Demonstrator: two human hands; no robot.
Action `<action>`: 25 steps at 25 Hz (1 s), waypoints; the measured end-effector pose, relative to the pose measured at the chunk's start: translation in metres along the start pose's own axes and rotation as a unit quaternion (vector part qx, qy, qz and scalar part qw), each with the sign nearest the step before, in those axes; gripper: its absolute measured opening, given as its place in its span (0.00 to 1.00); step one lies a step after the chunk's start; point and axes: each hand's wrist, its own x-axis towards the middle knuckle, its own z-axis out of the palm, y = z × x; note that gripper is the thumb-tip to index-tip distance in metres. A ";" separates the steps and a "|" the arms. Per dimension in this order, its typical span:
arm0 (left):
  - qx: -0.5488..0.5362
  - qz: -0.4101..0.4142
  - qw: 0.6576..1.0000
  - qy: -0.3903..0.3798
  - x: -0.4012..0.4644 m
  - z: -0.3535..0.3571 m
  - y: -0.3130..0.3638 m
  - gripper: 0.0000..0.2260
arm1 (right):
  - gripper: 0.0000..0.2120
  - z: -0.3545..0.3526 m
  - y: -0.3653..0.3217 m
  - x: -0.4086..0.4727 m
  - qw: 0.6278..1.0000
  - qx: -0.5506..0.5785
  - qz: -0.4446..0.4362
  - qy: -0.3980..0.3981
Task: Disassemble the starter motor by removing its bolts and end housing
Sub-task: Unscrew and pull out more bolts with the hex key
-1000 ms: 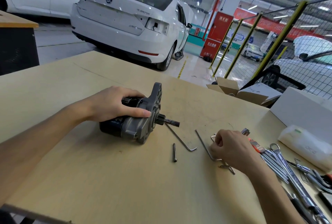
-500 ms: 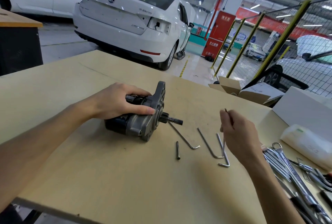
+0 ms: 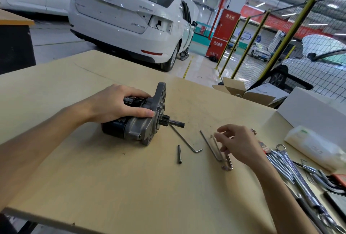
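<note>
— Head view first: what fills most of the frame?

— A pale wooden table (image 3: 78, 168) takes up the whole lower half, with a white car (image 3: 131, 22) parked behind it at upper centre and yellow-posted mesh fencing (image 3: 292, 33) at upper right.

— And where is the starter motor?

— The starter motor (image 3: 138, 125) lies on its side just left of the frame's centre, its black body toward the left and its grey end housing (image 3: 157, 106) facing right, with the shaft (image 3: 175, 122) sticking out toward the right.

— What does the left hand do?

— The left hand (image 3: 112, 105) comes in from the lower left and grips the motor from above, fingers curled over the far side and the thumb pressed along the near side by the housing.

— The right hand?

— The right hand (image 3: 237, 144) hovers right of centre, fingers loosely bent and spread, holding nothing. Its fingertips sit just above two hex keys (image 3: 215, 148) that lie side by side on the table; whether they touch them cannot be told.

— Anything else nearby?

— A third hex key (image 3: 187, 142) lies between the motor and those two, its long end under the shaft. A loose bolt (image 3: 179, 154) lies just below it. Spanners (image 3: 292, 166) are piled at lower right, a clear plastic bag (image 3: 314, 147) sits above them, and an open cardboard box (image 3: 247, 93) stands at the table's far right edge.
</note>
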 end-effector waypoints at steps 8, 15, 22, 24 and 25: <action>-0.005 0.005 1.000 -0.004 0.000 0.000 0.001 0.35 | 0.07 0.000 -0.009 -0.009 0.984 -0.163 -0.062 -0.035; -0.004 0.003 1.000 0.000 0.000 0.000 0.000 0.35 | 0.10 0.001 -0.014 -0.009 0.970 -0.219 -0.019 -0.103; -0.003 0.005 1.000 0.003 0.000 0.000 -0.001 0.35 | 0.12 -0.003 -0.015 -0.013 0.989 -0.125 -0.034 -0.069; -0.004 0.005 1.000 0.002 0.000 0.000 -0.001 0.35 | 0.15 -0.003 -0.018 -0.013 0.994 -0.088 -0.035 -0.048; -0.005 0.005 1.000 0.002 0.000 0.000 -0.001 0.35 | 0.15 -0.004 -0.019 -0.013 0.997 -0.062 -0.034 -0.041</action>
